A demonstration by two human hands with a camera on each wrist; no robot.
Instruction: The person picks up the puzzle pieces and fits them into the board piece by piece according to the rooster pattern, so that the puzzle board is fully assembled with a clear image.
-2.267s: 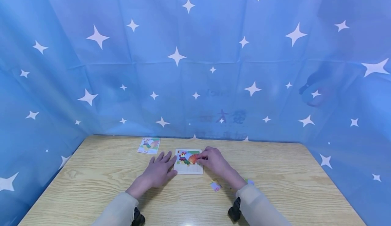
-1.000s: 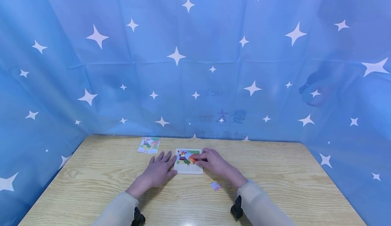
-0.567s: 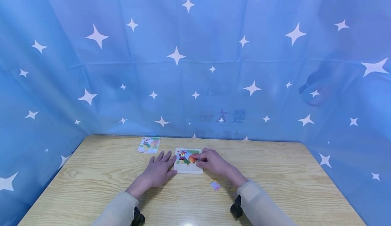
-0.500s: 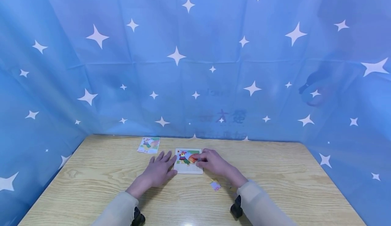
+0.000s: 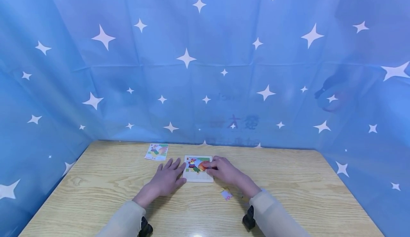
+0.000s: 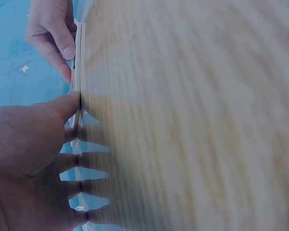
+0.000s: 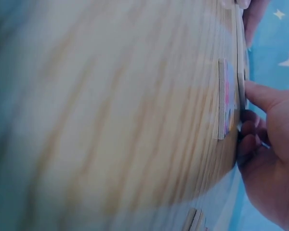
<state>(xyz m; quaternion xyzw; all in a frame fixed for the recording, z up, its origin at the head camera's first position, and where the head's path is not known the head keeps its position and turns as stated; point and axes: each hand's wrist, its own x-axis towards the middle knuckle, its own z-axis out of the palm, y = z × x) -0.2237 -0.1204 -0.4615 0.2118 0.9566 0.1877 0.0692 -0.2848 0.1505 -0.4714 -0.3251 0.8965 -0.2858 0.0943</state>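
A white-framed jigsaw tray (image 5: 193, 178) lies on the table, its upper part filled with a rooster picture and its lower strip white. My left hand (image 5: 164, 180) lies spread at the tray's left edge, with thumb and index finger touching it; the left wrist view shows these fingers (image 6: 70, 103) against the rim. Over the tray's right side, my right hand (image 5: 228, 172) sets its index fingertip on the rooster's orange tail, thumb lower at the right edge. Whether a piece is between them is hidden. A loose puzzle piece (image 5: 226, 195) lies below the tray.
A card with a paler rooster picture (image 5: 157, 152) lies at the back left. More loose pieces (image 7: 192, 221) lie near my right wrist, mostly covered by the arm in the head view. A star-printed blue curtain (image 5: 205, 116) rises behind the wooden table (image 5: 105, 187).
Since the oldest frame, my right index fingertip has moved slightly left and farther onto the orange tail, away from the thumb. My left hand keeps its place. The head view has shifted a little.
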